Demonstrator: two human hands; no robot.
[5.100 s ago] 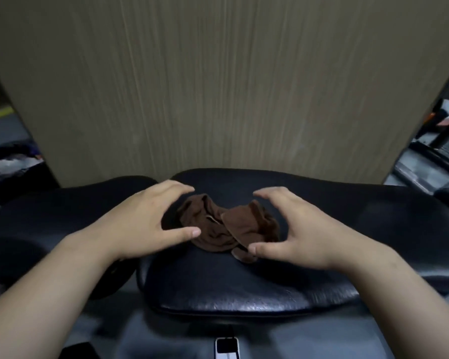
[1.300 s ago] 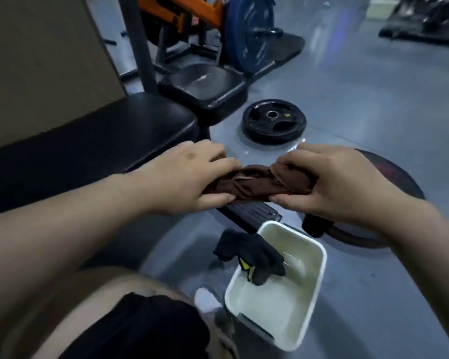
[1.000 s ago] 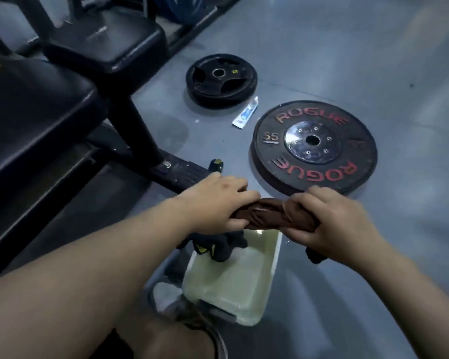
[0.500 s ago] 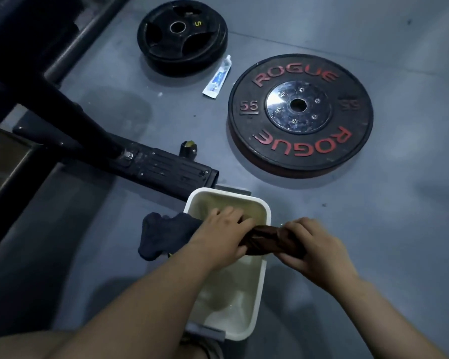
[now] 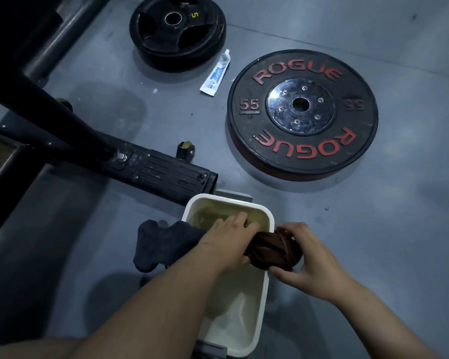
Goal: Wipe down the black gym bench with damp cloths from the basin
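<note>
A white rectangular basin (image 5: 266, 221) stands on the grey floor with cloudy water inside. Both hands hold a twisted brown cloth (image 5: 271, 251) over its right rim. My left hand (image 5: 231, 239) grips the cloth's left end above the water. My right hand (image 5: 305, 257) is wrapped around the right end, just outside the rim. A dark cloth (image 5: 161, 244) hangs over the basin's left rim onto the floor. Only the black bench's frame foot (image 5: 151, 169) and support tube show at the left; the pad is out of view.
A large black 55 lb plate (image 5: 302, 112) lies flat on the floor beyond the basin. A smaller black plate (image 5: 178, 31) lies farther back, with a white tube (image 5: 215, 73) between them. A small wheel (image 5: 185, 149) sits by the frame foot. Grey floor stretches to the right.
I turned from the bench pad down to the floor. Both hands carried the brown cloth down to the basin and are twisting it over the right rim.
</note>
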